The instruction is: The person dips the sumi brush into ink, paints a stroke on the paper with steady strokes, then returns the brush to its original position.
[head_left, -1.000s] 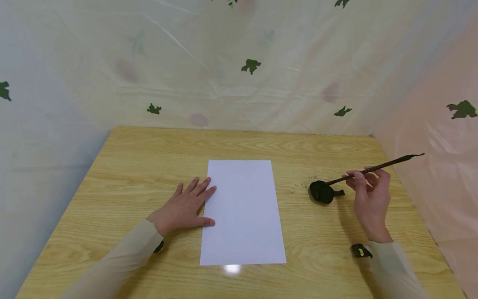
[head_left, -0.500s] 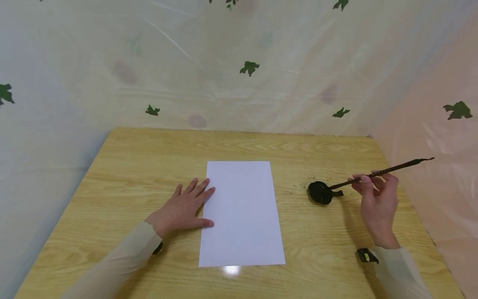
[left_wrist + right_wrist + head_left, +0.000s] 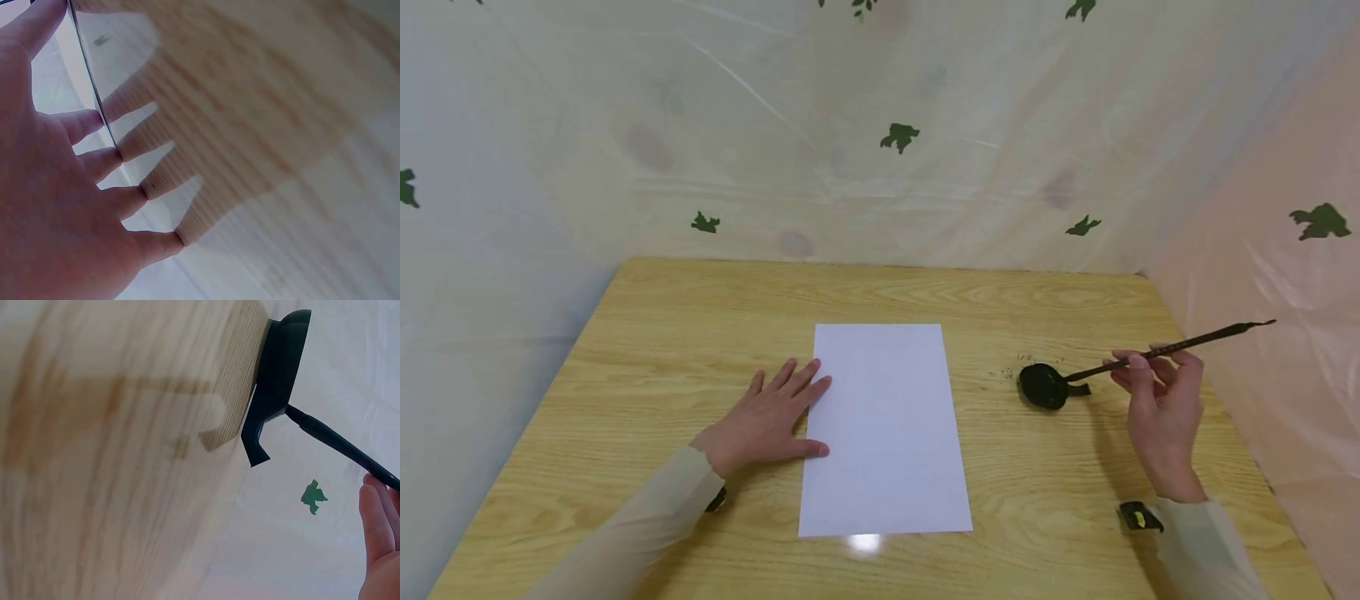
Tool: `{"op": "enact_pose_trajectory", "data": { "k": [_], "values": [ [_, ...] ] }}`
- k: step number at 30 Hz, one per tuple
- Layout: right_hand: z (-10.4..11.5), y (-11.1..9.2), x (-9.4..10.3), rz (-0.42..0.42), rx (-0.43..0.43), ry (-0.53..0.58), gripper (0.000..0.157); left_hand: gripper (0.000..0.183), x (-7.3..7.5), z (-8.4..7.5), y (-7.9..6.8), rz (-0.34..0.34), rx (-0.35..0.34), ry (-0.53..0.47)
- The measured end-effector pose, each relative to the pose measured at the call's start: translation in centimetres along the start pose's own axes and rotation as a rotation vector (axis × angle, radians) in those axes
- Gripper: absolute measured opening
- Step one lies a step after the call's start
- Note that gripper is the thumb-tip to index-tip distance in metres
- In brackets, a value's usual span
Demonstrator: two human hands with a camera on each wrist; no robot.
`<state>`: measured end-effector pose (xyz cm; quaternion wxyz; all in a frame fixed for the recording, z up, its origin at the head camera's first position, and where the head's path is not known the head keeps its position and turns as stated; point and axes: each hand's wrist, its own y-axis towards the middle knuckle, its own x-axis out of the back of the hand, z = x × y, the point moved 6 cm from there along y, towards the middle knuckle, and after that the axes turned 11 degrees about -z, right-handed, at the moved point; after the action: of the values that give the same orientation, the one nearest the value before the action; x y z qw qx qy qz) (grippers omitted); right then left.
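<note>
My left hand [image 3: 760, 425] lies with its fingers spread, fingertips and thumb over the left edge of a blank white sheet of paper [image 3: 887, 433]. In the left wrist view those fingertips [image 3: 134, 194] rest along the paper's edge. To the right of the sheet, my right hand [image 3: 1165, 425] pinches a dark calligraphy brush [image 3: 1213, 336] by the shaft. It slants down to the left, its lower end at the right rim of a round black ink dish [image 3: 1041, 386]. In the right wrist view the dish [image 3: 284, 359] has a bent, short handle, and the brush [image 3: 337, 440] meets its rim.
A wood-grain table [image 3: 700, 308] holds everything. Small dark specks [image 3: 1006, 372] mark the wood by the dish. Pale sheeting with green bird-like shapes [image 3: 899, 137] hangs behind and on both sides. Dark wrist cameras [image 3: 1141, 517] sit under both sleeves.
My right hand has moved right and a little nearer to me, drawing the brush's lower end from inside the dish to its right rim. The left hand and paper keep their place.
</note>
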<state>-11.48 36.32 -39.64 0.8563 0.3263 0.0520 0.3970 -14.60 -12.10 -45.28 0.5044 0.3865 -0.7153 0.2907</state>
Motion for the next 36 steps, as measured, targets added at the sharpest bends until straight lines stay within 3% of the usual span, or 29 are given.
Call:
{"op": "enact_pose_trajectory", "data": {
  "k": [28, 36],
  "values": [
    [0.9, 0.2, 0.6, -0.029, 0.032, 0.009, 0.031, 0.097, -0.3, 0.1, 0.0, -0.006, -0.007, 0.009],
    [1.1, 0.4, 0.9, -0.043, 0.034, 0.100, 0.032, 0.096, -0.3, 0.1, 0.0, -0.001, -0.003, -0.001]
  ]
}}
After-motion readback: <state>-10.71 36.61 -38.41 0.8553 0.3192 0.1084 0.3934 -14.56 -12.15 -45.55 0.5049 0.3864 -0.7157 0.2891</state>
